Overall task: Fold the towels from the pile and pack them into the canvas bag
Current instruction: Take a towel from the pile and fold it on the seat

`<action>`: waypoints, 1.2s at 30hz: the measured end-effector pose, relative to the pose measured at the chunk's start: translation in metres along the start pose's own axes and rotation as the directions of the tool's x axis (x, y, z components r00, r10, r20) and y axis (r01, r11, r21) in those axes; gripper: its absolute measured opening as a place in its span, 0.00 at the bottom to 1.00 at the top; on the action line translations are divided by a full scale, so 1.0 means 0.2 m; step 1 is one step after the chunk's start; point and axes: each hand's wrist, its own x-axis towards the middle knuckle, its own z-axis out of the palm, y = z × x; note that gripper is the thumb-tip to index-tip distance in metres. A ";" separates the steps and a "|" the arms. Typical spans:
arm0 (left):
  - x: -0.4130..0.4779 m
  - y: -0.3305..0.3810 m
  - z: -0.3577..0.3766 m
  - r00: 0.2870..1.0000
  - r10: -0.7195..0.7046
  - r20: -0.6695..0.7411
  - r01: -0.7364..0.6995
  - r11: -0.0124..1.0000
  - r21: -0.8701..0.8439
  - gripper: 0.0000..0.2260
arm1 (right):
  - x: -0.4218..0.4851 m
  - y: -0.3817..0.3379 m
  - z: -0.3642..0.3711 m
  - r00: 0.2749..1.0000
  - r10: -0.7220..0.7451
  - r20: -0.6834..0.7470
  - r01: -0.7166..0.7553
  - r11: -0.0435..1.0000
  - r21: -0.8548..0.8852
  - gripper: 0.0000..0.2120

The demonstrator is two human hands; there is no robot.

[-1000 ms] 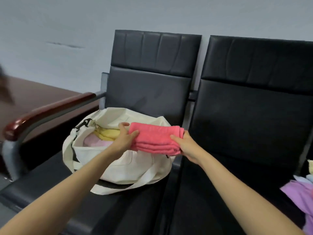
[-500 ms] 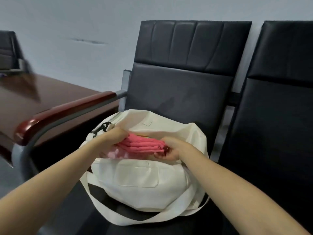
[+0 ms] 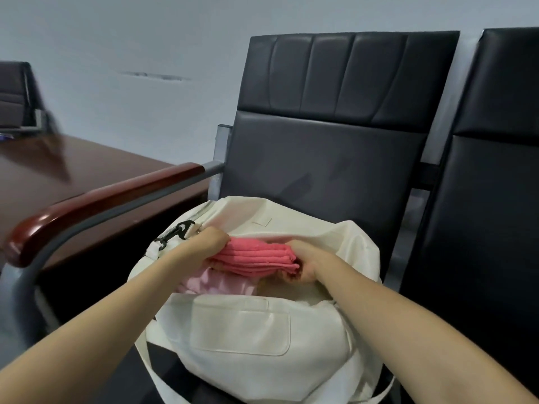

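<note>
Holding a folded pink towel [image 3: 256, 258] in the open top of the white bag [image 3: 242, 330], 2 hands squeeze its ends. The left hand [image 3: 208, 243] grips the 9 o'clock end and the right hand [image 3: 303, 263] grips the 3 o'clock end. A pale towel [image 3: 215, 284] lies under it at 7 o'clock. The bag sits on a black chair [image 3: 320, 158].

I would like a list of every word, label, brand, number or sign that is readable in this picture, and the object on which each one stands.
No readable text appears anywhere.
Sewn tab inside the canvas bag: looks blank.
Front pocket: plain, no print.
Pink towel: no tag showing.
Small object at the far edge of the table: too blurred to tell.
</note>
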 end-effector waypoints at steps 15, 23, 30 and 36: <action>0.14 -0.03 0.09 0.974 0.202 -0.097 -0.178 0.961 0.212 0.16 | -0.12 -0.23 0.01 0.962 -0.272 0.015 0.272 0.960 -0.062 0.13; 0.18 0.03 -0.01 0.844 0.531 -0.080 -0.249 0.519 0.818 0.20 | 0.20 -0.23 0.16 0.802 -0.473 -0.364 0.378 0.874 -0.305 0.17; -0.04 -0.06 0.21 0.971 0.145 0.191 -0.196 0.016 0.981 0.27 | 0.29 -0.12 0.27 0.854 -0.363 -0.373 0.311 0.931 -0.193 0.14; 0.10 -0.15 0.15 0.981 0.054 0.187 -0.194 0.211 0.958 0.32 | 0.20 -0.10 0.30 0.912 -0.251 -0.323 0.309 0.941 0.140 0.09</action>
